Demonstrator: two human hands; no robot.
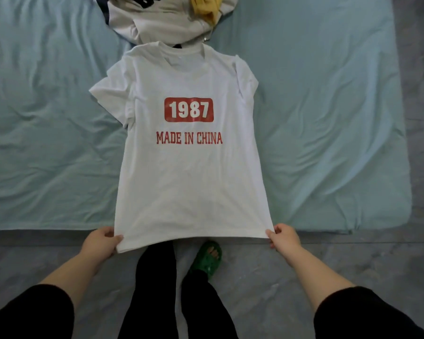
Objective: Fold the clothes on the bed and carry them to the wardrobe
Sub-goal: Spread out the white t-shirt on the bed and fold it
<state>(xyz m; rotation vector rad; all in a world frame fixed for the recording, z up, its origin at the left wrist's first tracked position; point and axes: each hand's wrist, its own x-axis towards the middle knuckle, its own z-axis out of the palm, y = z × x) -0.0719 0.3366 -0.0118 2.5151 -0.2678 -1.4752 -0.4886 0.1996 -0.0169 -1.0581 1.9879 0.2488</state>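
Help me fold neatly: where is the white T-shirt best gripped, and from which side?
By its two hem corners, from the near edge of the bed, as the left hand and right hand pinch them. The T-shirt lies flat, print up, collar away, hem overhanging that edge.

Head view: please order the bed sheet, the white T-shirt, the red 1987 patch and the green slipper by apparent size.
1. bed sheet
2. white T-shirt
3. red 1987 patch and green slipper look about alike; not ranked.
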